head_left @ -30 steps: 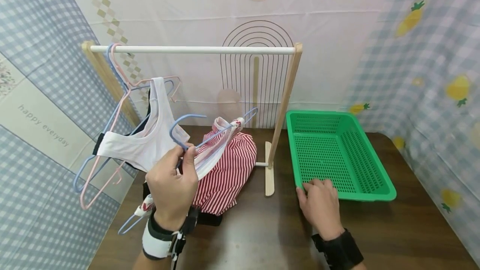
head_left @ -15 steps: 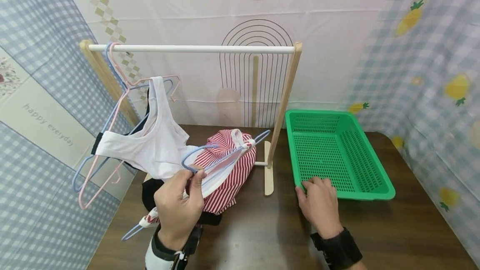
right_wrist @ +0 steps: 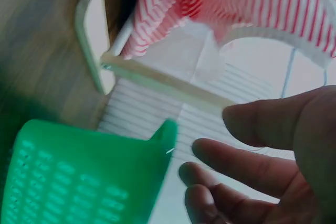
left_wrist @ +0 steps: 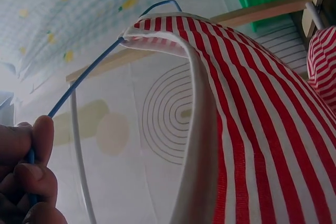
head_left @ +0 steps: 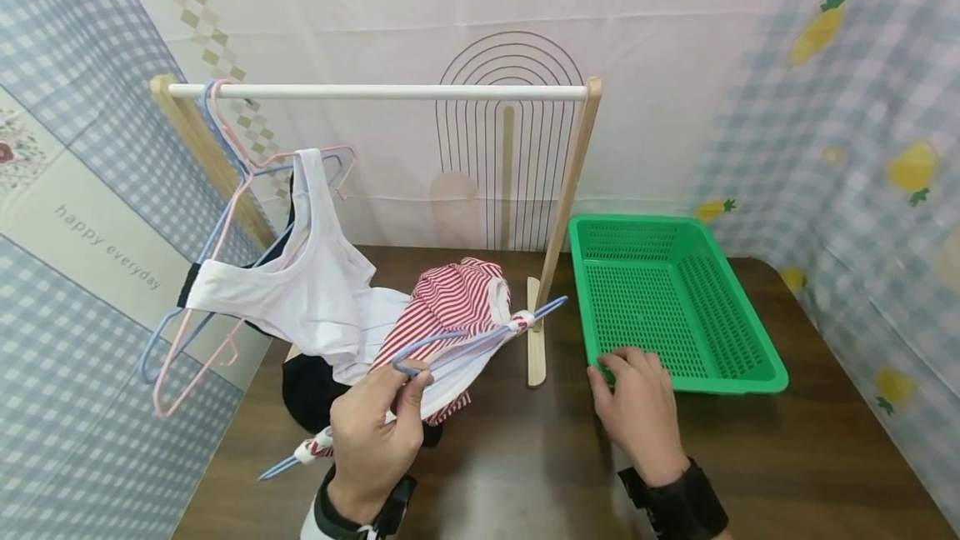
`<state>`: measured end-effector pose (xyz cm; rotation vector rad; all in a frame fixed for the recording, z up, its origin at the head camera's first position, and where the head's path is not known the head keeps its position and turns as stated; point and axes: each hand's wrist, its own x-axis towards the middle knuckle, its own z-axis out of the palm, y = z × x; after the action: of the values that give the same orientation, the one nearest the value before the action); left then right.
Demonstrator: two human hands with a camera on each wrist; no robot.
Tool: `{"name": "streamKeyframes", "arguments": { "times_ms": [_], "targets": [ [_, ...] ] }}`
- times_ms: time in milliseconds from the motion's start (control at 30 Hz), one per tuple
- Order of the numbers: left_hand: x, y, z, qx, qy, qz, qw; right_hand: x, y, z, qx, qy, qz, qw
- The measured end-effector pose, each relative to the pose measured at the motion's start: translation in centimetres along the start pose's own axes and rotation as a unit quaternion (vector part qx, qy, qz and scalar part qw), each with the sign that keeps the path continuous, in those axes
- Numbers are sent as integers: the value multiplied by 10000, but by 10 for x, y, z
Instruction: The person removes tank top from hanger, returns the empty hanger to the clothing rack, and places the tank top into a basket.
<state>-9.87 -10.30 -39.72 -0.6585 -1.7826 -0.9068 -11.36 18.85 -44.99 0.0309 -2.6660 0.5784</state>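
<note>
Change: since a second ago your left hand (head_left: 375, 432) has brought the blue hanger (head_left: 480, 338) lower and further right; its far tip now lies just in front of the rack's right foot. Your right hand has stayed at the basket.
Left hand: your fingers are curled round the hanger's hook, pinching the blue wire; the left wrist view shows thumb and forefinger closed on it.
Striped top: the red-and-white striped top (head_left: 457, 315) hangs on that hanger, low over the table (head_left: 787, 457), partly over a black garment (head_left: 311, 386).
Right hand: your right hand (head_left: 637, 411) rests with fingers spread and relaxed, fingertips touching the basket's near left corner; it grips nothing.
Basket: the green basket (head_left: 750, 373) sits on the table right of the rack; nothing shows inside it.
Rack: the wooden rack (head_left: 573, 182) with its white rail stands between the clothes and the basket.
Left end: a white top (head_left: 300, 290) hangs from the rail on pink and blue hangers (head_left: 217, 240), touching the striped top's left side.
</note>
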Motion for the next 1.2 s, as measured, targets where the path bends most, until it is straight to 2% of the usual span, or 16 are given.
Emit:
{"name": "streamKeyframes", "arguments": {
  "times_ms": [133, 233, 467, 600, 833, 1200],
  "targets": [
    [-4, 3, 5, -150, -75, 103, 9998, -3, -10, -5, 345, 461, -366, 9977],
    [-5, 5, 9, -212, -85, 231, 9995, -6, -20, -9, 627, 816, -729, 9920],
    [-6, 9, 19, -386, -150, 638, 9971, -16, -38, -12, 1311, 1497, -1578, 9672],
    [-8, 13, 23, -334, -209, 941, 9948, -17, -43, -7, 1371, 1555, -1928, 9591],
    [-15, 19, 27, -338, -549, 998, 9929, -17, -40, 3, 1037, 1349, -1807, 9687],
    [-15, 11, 19, -13, -773, 692, 9946, -12, -21, 9, 1092, 1492, -1537, 9707]
  ]
}}
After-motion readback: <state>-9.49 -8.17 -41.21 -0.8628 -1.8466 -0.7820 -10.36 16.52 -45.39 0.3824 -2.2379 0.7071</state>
